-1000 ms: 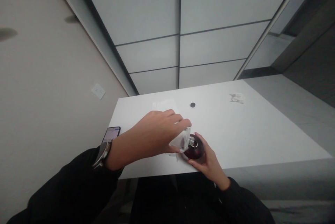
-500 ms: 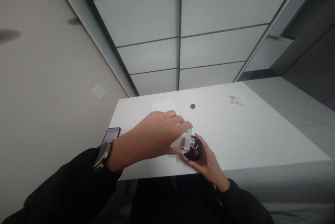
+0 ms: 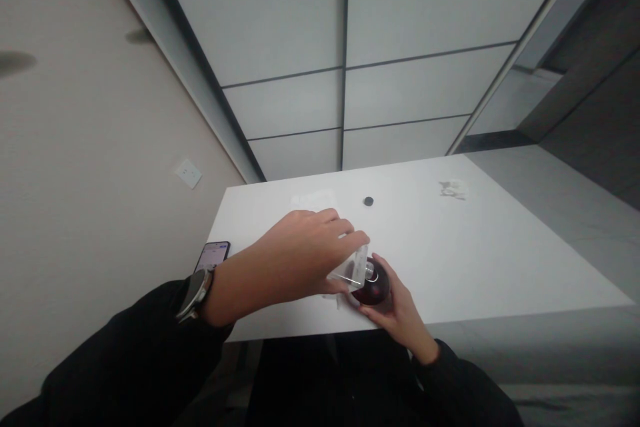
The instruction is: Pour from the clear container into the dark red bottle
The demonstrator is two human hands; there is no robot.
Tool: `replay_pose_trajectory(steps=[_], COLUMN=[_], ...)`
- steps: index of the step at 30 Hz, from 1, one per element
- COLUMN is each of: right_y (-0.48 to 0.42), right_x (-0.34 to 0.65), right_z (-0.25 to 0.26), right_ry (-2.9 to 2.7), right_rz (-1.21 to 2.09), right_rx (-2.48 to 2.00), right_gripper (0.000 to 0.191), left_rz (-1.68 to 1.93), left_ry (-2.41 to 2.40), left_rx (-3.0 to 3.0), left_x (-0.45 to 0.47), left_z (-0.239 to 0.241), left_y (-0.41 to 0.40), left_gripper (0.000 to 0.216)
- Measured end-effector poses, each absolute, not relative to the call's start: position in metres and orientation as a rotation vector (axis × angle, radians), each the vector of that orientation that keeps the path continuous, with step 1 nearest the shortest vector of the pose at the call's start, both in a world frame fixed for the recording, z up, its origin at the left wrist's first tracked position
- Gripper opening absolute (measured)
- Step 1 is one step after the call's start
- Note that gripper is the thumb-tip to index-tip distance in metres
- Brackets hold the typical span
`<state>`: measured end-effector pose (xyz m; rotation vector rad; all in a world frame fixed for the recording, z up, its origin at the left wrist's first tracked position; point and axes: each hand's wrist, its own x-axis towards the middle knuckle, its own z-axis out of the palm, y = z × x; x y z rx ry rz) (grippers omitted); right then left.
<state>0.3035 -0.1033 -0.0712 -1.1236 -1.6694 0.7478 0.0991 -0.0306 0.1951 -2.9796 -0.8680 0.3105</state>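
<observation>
My left hand (image 3: pixel 325 244) is closed around a clear, square-sided container (image 3: pixel 356 270), tilted so that one end faces the neck of a dark red round bottle (image 3: pixel 373 287). The bottle's neck is uncapped and shows its screw thread. Around the bottle's right side curl the fingers of my right hand (image 3: pixel 400 310), steadying it near the table's front edge. Container and bottle neck look very close together; whether they touch I cannot tell. My left fingers and palm hide much of the container.
On the white table (image 3: pixel 425 247) lies a small dark round cap (image 3: pixel 369 201) beyond the hands. A crumpled piece of tissue or film (image 3: pixel 453 190) is at the far right. A phone (image 3: pixel 213 256) rests by the left edge, and a wall socket (image 3: pixel 189 174) is on the left wall.
Almost nothing differs. Both hands keep their grips on the container and the bottle, and the view has shifted very slightly.
</observation>
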Motion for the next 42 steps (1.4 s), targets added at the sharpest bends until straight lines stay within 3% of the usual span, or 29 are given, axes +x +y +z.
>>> replay_pose_trajectory(steps=[42], right_y=[-0.103], right_x=[0.303], right_z=[-0.074], right_ry=[-1.666], right_rz=[0.722], right_rx=[-1.106], right_gripper=[0.086], left_rz=[0.411], left_ry=[-0.763], left_rx=[-2.904], left_x=[0.114], left_z=[0.208], left_y=[-0.035], left_gripper=[0.047])
